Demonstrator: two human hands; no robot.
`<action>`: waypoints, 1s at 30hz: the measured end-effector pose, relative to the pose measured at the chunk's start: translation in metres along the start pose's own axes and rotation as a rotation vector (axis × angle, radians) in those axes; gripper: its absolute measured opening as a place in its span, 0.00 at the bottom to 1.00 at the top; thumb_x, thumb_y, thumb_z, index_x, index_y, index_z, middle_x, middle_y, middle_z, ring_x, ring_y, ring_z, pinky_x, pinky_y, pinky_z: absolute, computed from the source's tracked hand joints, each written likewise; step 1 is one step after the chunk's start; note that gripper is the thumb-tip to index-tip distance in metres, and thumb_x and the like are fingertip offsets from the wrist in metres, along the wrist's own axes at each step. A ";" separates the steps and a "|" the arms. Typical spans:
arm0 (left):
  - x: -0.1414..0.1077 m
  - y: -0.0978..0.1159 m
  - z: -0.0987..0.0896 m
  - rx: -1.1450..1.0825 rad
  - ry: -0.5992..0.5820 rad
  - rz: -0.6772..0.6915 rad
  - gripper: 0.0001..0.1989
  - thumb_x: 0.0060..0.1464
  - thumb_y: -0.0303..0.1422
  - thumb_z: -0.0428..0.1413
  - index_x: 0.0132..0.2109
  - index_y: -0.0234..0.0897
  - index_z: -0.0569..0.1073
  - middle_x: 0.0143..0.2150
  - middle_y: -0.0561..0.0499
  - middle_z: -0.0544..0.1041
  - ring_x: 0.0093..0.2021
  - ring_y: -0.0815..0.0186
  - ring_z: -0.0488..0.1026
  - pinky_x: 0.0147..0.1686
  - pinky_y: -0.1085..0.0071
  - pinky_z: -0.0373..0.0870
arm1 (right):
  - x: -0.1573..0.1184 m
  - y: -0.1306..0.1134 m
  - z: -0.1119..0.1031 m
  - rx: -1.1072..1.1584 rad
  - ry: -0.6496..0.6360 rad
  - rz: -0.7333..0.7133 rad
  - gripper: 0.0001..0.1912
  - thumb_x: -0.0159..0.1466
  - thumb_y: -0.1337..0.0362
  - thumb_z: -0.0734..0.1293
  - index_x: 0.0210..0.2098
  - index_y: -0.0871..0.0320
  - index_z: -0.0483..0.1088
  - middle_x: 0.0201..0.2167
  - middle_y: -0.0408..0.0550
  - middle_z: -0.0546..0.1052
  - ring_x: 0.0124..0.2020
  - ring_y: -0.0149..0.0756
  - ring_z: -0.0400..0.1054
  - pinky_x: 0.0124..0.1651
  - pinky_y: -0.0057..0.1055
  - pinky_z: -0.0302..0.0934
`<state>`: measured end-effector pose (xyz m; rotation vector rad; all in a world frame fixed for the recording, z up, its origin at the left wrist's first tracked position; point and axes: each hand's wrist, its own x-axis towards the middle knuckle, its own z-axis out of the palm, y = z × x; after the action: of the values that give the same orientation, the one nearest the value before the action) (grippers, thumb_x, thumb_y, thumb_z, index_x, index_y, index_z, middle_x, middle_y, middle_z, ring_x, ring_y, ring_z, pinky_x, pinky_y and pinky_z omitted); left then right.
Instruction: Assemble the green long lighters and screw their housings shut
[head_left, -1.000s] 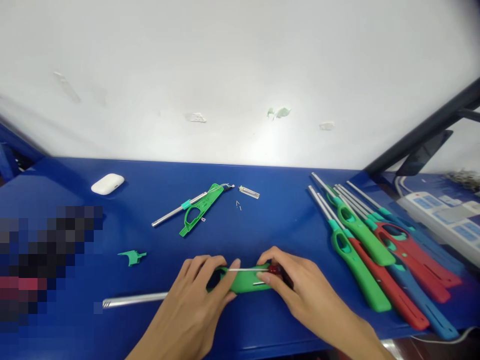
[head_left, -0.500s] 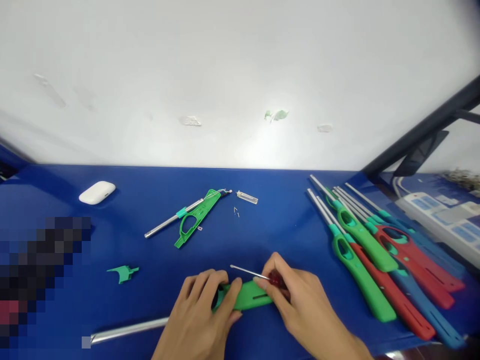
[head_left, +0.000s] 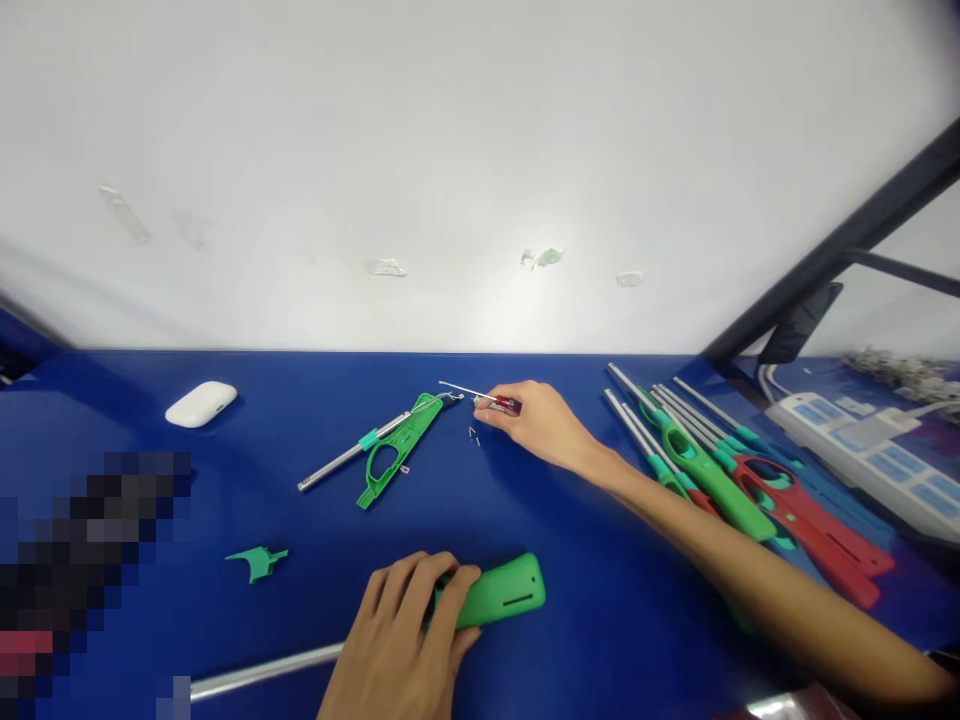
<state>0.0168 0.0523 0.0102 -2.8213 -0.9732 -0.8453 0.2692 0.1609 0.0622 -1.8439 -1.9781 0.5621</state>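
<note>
My left hand (head_left: 409, 625) is closed around a green gas lighter (head_left: 506, 592) lying near the front of the blue table, its metal tube (head_left: 270, 672) pointing left. Farther back, my right hand (head_left: 544, 420) grips a small screwdriver with a dark red handle (head_left: 508, 405); the thin shaft (head_left: 465, 391) points left. Its fingertips are at the clear fuel tank, which they mostly hide. Just left of that hand lies an opened green lighter half (head_left: 409, 445) with a loose metal tube (head_left: 352, 462) and wires. Several tiny screws (head_left: 474, 435) lie below the fingertips.
A green trigger piece (head_left: 259, 563) and a white earbud case (head_left: 201, 404) lie to the left. At right, several green, red and blue lighters (head_left: 716, 480) are piled, partly behind my right forearm. Beyond them is a white power strip (head_left: 870, 450). A white wall (head_left: 337, 180) bounds the back.
My right hand has moved from the green lighter's handle back to the clear tank, carrying the screwdriver. My left hand still holds the lighter. The view has shifted slightly.
</note>
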 end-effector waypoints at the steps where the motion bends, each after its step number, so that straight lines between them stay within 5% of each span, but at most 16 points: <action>1: -0.001 -0.001 0.001 0.004 0.001 -0.003 0.14 0.71 0.30 0.45 0.55 0.36 0.73 0.47 0.47 0.80 0.44 0.58 0.77 0.42 0.60 0.72 | 0.003 0.000 0.002 -0.011 -0.018 -0.011 0.14 0.72 0.54 0.66 0.48 0.58 0.73 0.45 0.48 0.78 0.40 0.34 0.74 0.45 0.38 0.72; 15: -0.002 0.003 -0.002 -0.042 -0.021 -0.051 0.15 0.69 0.29 0.47 0.56 0.39 0.74 0.47 0.47 0.80 0.44 0.58 0.77 0.40 0.61 0.74 | 0.009 0.003 0.023 -0.086 -0.060 -0.035 0.15 0.71 0.55 0.67 0.52 0.58 0.72 0.51 0.51 0.76 0.47 0.38 0.74 0.50 0.42 0.71; 30: -0.005 -0.001 0.000 -0.034 -0.055 0.001 0.17 0.69 0.30 0.48 0.60 0.37 0.72 0.50 0.45 0.78 0.48 0.54 0.75 0.43 0.57 0.77 | -0.033 0.011 0.002 0.011 0.010 -0.004 0.16 0.72 0.52 0.66 0.43 0.59 0.74 0.39 0.46 0.78 0.38 0.34 0.74 0.45 0.38 0.71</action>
<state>0.0130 0.0504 0.0069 -2.8880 -0.9729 -0.7964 0.2798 0.1288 0.0544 -1.8318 -1.9684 0.5603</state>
